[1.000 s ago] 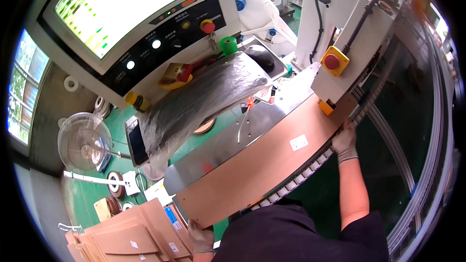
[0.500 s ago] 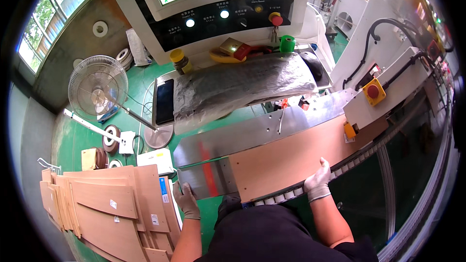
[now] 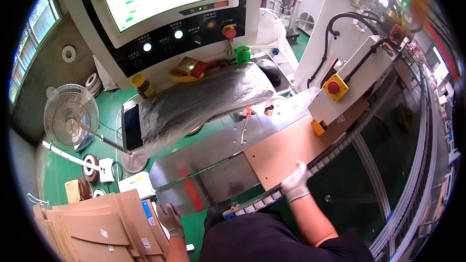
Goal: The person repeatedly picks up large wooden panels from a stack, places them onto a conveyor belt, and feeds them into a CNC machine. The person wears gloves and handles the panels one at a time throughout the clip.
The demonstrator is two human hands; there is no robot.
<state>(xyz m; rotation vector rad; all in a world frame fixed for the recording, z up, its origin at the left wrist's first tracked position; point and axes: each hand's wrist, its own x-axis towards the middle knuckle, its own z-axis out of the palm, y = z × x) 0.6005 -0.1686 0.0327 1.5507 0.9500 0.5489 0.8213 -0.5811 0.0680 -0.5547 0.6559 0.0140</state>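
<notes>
Panel (image 3: 279, 160) on the right of the tabletop (image 3: 218, 150), partly under the machine (image 3: 327, 109), seemingly mid-feed; right hand (image 3: 296, 183) at its near edge, whether fingers pinch can't tell, left hand's (image 3: 171, 220) loosely spread, empty; next move likely calls for level, steady guiding.

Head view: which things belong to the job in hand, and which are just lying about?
Seemingly in use:
brown panel, right hand at its edge
metal table, left hand near its end
white rollers along the panel

Apparently just about:
standing fan
green roll
yellow-lidded jar
</notes>
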